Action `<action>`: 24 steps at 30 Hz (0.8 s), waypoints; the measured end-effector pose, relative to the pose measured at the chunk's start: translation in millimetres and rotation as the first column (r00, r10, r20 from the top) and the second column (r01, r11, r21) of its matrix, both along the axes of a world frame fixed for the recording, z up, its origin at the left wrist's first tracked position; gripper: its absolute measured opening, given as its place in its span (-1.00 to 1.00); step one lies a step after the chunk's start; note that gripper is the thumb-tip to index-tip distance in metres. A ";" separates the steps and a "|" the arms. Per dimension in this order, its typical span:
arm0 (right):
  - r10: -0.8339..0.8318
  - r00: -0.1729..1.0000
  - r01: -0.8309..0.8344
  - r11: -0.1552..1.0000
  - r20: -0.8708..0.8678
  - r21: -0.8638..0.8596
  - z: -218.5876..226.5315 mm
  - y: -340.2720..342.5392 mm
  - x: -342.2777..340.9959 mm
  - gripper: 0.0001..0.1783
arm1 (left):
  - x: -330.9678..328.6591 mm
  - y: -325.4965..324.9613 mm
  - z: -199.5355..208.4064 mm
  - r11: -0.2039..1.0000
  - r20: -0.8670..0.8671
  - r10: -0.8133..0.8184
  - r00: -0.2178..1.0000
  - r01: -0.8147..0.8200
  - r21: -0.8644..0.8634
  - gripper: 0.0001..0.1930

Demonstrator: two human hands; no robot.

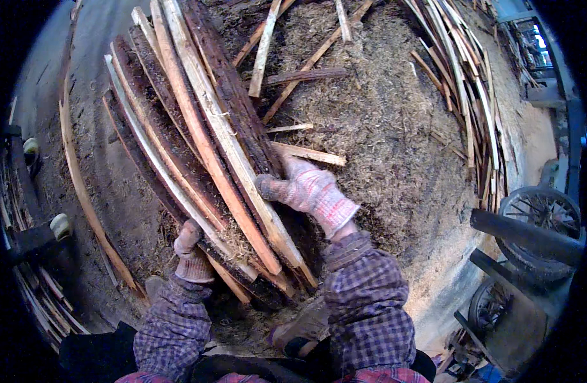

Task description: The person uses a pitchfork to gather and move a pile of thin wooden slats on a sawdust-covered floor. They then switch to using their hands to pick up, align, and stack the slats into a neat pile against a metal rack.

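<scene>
The right hand (309, 190), in a pale, pink-marked knit glove, grips the right edge of a bundle of bark-edged wood slabs (205, 143). Its thumb is bent over the top of a pale slab, while the fingers reach along the dark bark on the outer side, their tips partly hidden. The left hand (191, 252), also gloved, is at the bundle's left edge near its lower end. Its thumb presses against the outermost slabs; the other fingers are out of sight, so I cannot tell how far they are curled.

The bundle slants between the two hands, its near ends uneven and close to the person, its far ends fanning toward the upper left. Checked sleeves (370, 297) cover both forearms.

A short split stick (311, 154) lies just beyond the right hand on the debris-strewn ground (395, 147). A long bent strip (73, 163) lies to the left, a pile of thin strips (462, 76) at the upper right, and a spoked wheel (542, 210) stands at the far right.
</scene>
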State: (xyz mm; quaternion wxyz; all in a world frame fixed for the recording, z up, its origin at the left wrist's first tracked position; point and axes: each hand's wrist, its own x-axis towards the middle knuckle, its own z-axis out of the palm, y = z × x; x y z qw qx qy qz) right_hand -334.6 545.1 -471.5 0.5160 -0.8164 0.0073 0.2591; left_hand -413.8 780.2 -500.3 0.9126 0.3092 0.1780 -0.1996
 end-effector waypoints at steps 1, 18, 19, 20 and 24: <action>0.095 0.995 -0.092 0.983 0.011 -0.162 21.7 5.4 12.4 -0.07 | -2.4 10.3 -3.8 1.000 -0.012 0.027 1.000 -0.027 0.014 -0.39; 0.153 0.988 -0.073 0.535 0.011 -0.842 1.7 -44.7 80.9 -0.34 | 14.0 -9.7 26.2 0.991 -0.027 -0.050 0.998 0.053 0.120 -0.47; 0.101 0.992 -0.123 0.567 -0.080 -0.814 7.0 -42.5 74.9 -0.31 | 12.4 -4.6 12.2 0.995 -0.048 -0.081 0.996 0.084 0.054 -0.49; 0.057 0.984 -0.170 0.605 -0.170 -0.778 12.7 -36.8 69.7 -0.29 | 11.9 2.6 -0.4 0.995 -0.036 -0.075 0.997 0.077 0.064 -0.49; -0.035 0.987 -0.068 0.794 -0.156 -0.604 10.0 -34.7 36.0 -0.18 | 7.0 -0.1 -11.9 0.995 -0.083 -0.074 0.994 0.080 0.065 -0.46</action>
